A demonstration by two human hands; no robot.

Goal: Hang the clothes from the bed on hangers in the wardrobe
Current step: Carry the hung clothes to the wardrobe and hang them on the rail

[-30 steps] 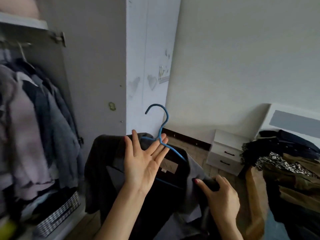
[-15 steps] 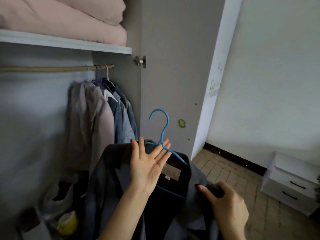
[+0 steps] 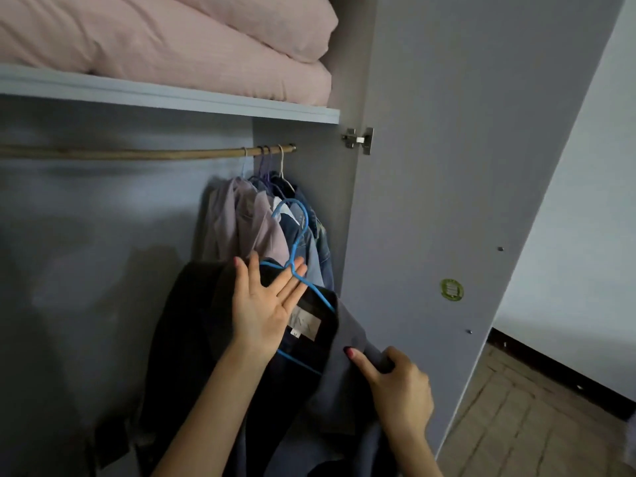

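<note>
A dark grey jacket (image 3: 192, 325) sits on a blue hanger (image 3: 298, 232), whose hook points up in front of the hung clothes. My left hand (image 3: 265, 304) lies flat with spread fingers against the jacket's collar and the hanger's neck, bearing them from below. My right hand (image 3: 395, 387) pinches the jacket's right shoulder cloth. The wooden rail (image 3: 137, 153) runs across the wardrobe above, with several garments (image 3: 254, 225) on hangers bunched at its right end. The hook is below the rail and apart from it.
A shelf (image 3: 206, 99) above the rail carries folded pink bedding (image 3: 172, 39). The open wardrobe door (image 3: 447, 166) stands right beside the jacket. Tiled floor (image 3: 537, 425) and a white wall lie to the right. The rail's left stretch is bare.
The view has swung from the room and bed to the wardrobe's inside. Jacket and hanger have come closer to the rail's right end; both hands keep the same hold.
</note>
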